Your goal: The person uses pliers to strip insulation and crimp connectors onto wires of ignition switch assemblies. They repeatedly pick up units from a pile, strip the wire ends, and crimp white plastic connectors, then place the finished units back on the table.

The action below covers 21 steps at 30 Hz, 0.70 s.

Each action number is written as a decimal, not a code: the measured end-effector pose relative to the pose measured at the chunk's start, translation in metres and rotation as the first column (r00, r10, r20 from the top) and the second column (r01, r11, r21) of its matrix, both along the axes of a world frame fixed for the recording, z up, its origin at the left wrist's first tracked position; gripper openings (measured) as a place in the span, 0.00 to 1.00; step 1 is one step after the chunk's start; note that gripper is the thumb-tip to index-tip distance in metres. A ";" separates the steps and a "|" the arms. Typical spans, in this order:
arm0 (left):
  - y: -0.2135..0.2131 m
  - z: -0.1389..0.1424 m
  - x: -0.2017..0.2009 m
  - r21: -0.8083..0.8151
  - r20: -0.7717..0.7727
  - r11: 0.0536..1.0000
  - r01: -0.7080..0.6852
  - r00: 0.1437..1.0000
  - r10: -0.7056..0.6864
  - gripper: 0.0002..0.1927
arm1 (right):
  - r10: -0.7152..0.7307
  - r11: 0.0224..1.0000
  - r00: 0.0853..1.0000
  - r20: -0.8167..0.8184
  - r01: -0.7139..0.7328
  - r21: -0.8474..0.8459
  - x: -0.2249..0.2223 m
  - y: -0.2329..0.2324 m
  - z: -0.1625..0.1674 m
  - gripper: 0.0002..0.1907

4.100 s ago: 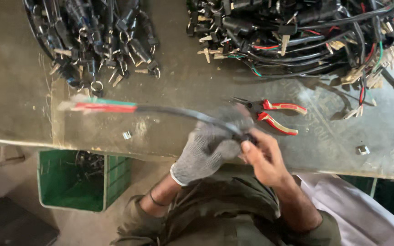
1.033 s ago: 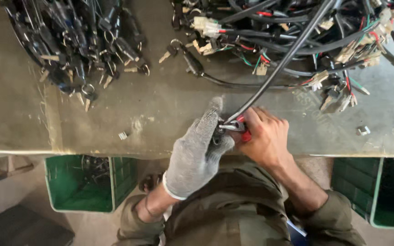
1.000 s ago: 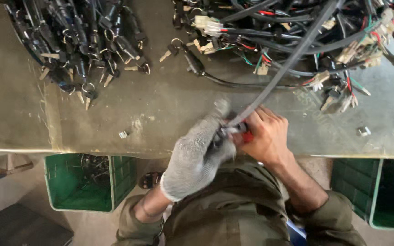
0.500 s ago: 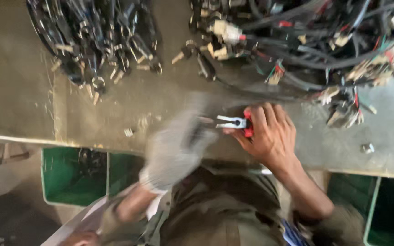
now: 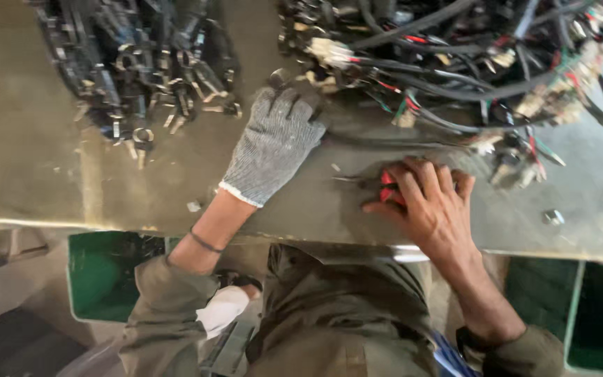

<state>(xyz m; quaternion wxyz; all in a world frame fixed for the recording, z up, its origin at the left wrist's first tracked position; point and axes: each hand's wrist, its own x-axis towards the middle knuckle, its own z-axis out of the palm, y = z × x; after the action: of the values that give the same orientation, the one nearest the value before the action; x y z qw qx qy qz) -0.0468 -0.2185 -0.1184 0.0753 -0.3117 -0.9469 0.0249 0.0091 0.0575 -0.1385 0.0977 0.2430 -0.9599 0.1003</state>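
The worktop (image 5: 50, 188) carried a wire harness tangle (image 5: 469, 70) along its far edge. The gloved left hand (image 5: 273, 143) reached to that tangle, fingers curled on a black cable (image 5: 294, 80). Near the front edge the bare right hand (image 5: 430, 202) lay flat, covering red-handled pliers (image 5: 387, 187).

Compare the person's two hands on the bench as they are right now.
The left hand wears a grey knitted glove; the right hand is bare. The left hand reaches far up the grey metal bench to the tangled wire pile; the right hand lies near the edge, over red-handled pliers. Both rest palm down.
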 end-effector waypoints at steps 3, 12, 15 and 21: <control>0.008 0.017 0.011 0.203 0.038 0.978 0.058 0.997 -0.067 0.08 | -0.060 0.996 0.993 0.098 0.066 -0.057 0.006 0.023 -0.013 0.32; 0.016 0.041 0.089 0.849 0.528 0.084 -0.521 0.840 -0.125 0.21 | 0.288 0.192 0.736 0.613 0.583 -0.790 0.025 0.030 -0.036 0.22; 0.028 0.044 0.088 0.832 0.370 0.478 -0.282 0.924 -0.099 0.35 | 0.398 0.414 0.615 0.681 0.542 -0.731 0.021 0.019 -0.023 0.15; 0.049 0.036 0.091 0.757 0.645 0.266 -0.597 0.749 -0.153 0.47 | 0.083 0.773 0.794 0.602 0.331 -0.542 0.013 -0.010 0.017 0.12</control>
<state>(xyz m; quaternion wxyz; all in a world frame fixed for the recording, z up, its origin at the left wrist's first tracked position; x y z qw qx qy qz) 0.0443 -0.1690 -0.0820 -0.0688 -0.0466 -0.7761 -0.6251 0.0223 0.0480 -0.1218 -0.1270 0.0851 -0.8666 0.4749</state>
